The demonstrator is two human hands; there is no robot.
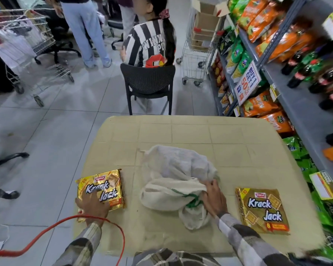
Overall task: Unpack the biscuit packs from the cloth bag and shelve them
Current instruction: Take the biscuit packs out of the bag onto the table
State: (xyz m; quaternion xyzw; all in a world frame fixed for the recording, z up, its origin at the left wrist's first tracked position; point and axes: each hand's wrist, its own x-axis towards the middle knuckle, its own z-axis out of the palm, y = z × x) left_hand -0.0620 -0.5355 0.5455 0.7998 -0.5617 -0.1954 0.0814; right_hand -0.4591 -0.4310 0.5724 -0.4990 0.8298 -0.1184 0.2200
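A crumpled white cloth bag (pixel 173 181) lies in the middle of a beige table (pixel 190 131). My right hand (pixel 212 199) grips the bag's cloth at its near right side. A gold Krack Jack biscuit pack (pixel 104 186) lies flat on the table's left part, and my left hand (pixel 91 206) rests on its near edge, fingers spread over the wrapper. A second gold Krack Jack pack (pixel 262 210) lies flat to the right of the bag, untouched. What the bag holds is hidden.
Grey shelves (pixel 288 104) with snack bags and soda bottles run along the right. A person sits on a black chair (pixel 149 83) just beyond the table. Shopping trolleys (pixel 195 60) and standing people fill the far aisle. A red cable (pixel 71 221) loops by my left arm.
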